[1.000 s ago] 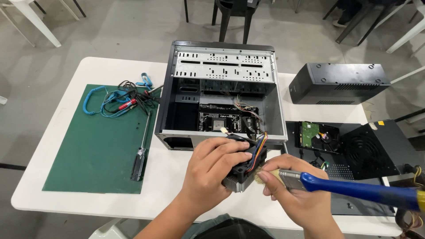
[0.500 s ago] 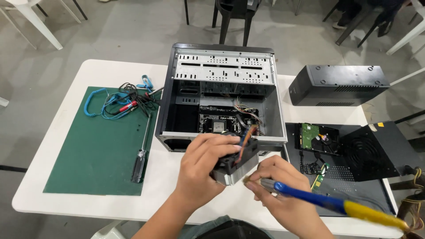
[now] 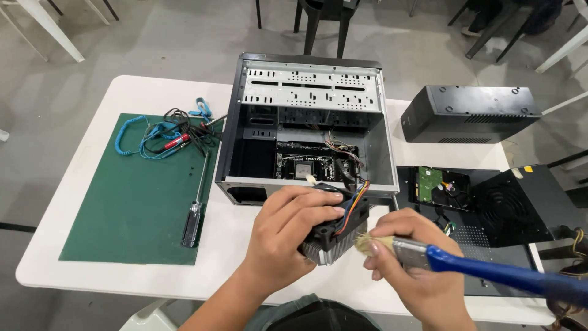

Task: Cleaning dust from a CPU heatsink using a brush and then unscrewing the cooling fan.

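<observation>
My left hand (image 3: pixel 288 233) grips a black cooler fan with a finned metal heatsink (image 3: pixel 335 239), held just above the white table (image 3: pixel 122 92) in front of the open computer case (image 3: pixel 306 125). Coloured wires run from the fan toward the case. My right hand (image 3: pixel 410 270) holds a blue-handled paintbrush (image 3: pixel 490 271), and its pale bristles touch the right side of the heatsink. The brush handle runs off to the lower right.
A green mat (image 3: pixel 122 196) on the left carries a long screwdriver (image 3: pixel 195 208) and a tangle of blue and black cables (image 3: pixel 165 132). Right of the case lie a hard drive (image 3: pixel 432 184), a black side panel (image 3: pixel 520 205) and a black box unit (image 3: pixel 468 113).
The fan has turned in my left hand so the fins face lower right. My right hand has brought the brush up and its bristles now meet the heatsink.
</observation>
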